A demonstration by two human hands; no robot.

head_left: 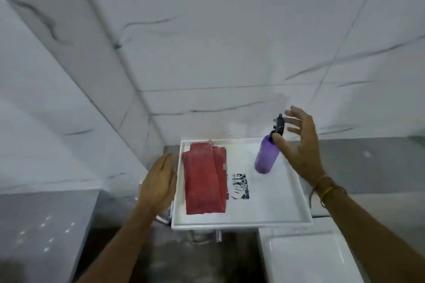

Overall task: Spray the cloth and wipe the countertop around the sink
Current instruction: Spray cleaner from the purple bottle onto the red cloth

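Bottle, right of cloth: light, rigid, likely slick; hold at neck; right hand open beside it, left hand open, empty.

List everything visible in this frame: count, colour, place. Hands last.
tray: 1, white, centre, shallow and square, with a black printed mark on its floor
cloth: 1, red, folded, lying flat in the left half of the tray
spray bottle: 1, purple body with black trigger head, standing at the tray's back right
countertop: grey, behind and right of the tray; another grey surface at lower left
wall tiles: white marble with dark veins, back and left
white glossy fixture: 1, lower right, partly cut off
left hand: open, beside the tray's left rim
right hand: open, at the spray bottle, thumb near its neck; wristbands on the wrist
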